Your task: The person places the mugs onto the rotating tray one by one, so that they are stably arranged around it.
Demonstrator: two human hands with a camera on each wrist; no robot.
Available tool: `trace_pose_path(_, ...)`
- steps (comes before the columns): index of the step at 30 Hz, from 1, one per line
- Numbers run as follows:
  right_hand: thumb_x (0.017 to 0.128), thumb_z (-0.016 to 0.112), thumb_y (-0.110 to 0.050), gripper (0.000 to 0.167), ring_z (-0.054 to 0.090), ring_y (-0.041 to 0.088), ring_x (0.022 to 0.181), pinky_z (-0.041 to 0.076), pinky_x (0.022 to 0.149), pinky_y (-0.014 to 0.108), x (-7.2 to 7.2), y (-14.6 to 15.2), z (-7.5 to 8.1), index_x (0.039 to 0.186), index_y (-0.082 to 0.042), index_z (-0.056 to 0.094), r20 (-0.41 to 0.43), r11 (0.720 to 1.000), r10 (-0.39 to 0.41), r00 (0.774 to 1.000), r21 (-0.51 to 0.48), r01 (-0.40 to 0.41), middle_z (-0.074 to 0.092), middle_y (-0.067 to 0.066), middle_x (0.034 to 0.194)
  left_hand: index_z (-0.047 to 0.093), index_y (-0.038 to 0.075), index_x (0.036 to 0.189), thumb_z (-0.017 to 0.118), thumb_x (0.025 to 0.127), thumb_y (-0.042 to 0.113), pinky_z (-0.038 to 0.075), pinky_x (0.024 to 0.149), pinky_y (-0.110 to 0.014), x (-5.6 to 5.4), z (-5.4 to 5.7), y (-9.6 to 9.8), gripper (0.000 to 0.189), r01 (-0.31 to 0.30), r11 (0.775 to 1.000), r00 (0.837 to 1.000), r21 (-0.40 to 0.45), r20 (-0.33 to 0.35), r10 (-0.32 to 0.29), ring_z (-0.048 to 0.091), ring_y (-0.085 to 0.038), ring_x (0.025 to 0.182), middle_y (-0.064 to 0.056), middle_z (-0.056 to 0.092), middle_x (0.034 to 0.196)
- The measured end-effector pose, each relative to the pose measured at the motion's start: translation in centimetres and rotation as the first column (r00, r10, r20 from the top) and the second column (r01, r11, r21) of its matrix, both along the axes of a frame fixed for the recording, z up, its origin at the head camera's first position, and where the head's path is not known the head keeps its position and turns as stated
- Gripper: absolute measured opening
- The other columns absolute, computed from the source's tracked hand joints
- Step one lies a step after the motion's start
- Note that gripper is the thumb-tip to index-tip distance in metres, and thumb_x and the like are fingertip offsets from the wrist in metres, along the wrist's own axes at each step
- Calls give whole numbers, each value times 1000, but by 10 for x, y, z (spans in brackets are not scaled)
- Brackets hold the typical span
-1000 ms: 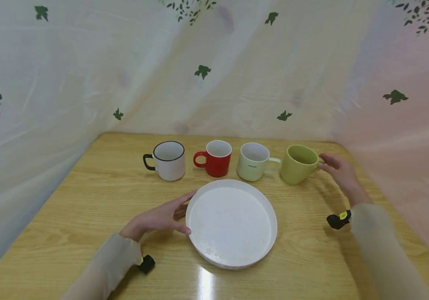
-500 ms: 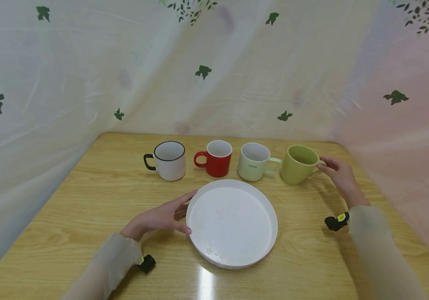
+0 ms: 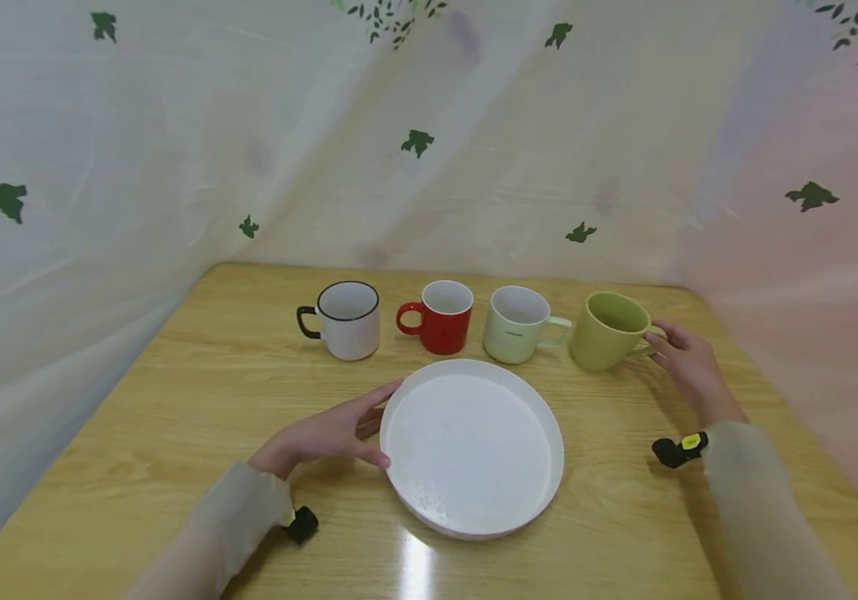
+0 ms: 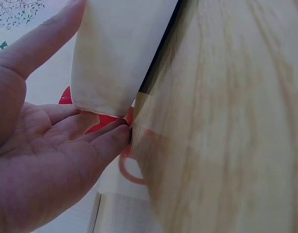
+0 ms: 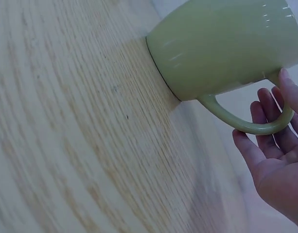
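My right hand is at the handle of a yellow-green mug, the rightmost in a row of mugs. In the right wrist view, the fingers curl through and around the mug's handle, with the thumb on top near the rim. The mug stands upright on the table. My left hand touches the left side of a round white tray. Its thumb and fairly straight fingers are spread along the tray's outer wall, as the left wrist view shows.
Left of the yellow-green mug stand a pale green mug, a red mug and a white mug with black rim and handle. The wooden table ends at a patterned sheet behind and at both sides.
My right fingers have gone from touching the yellow-green mug's handle to gripping it. The left hand keeps its place at the tray. The head view has shifted slightly.
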State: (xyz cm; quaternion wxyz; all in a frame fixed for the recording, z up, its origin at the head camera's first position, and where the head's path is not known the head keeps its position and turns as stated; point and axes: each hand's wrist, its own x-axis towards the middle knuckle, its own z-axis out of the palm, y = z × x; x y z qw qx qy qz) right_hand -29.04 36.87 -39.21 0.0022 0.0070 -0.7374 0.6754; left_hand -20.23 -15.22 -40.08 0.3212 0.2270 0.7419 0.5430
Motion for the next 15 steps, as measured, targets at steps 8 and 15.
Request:
trace_pose_path(8,94,61,-10,16,63,-1,91,57,77,15,8,2,1,101,-21,70,31,958,44,999,-284,-33,68,-14,97,7,25,157,79,80,15,20,123,-44,-3,0,3,106,1,1000,1000,-9,3,-1,15,-28,152,1,6,165)
trace_pose_path(15,96,56,-3,22,65,3,86,59,77,18,8,-4,-2,95,-16,74,18,933,65,998,-356,-54,71,-8,93,6,25,157,79,80,15,20,123,-44,-2,0,1,106,-9,1000,1000,-13,3,9,15,-28,151,0,6,165)
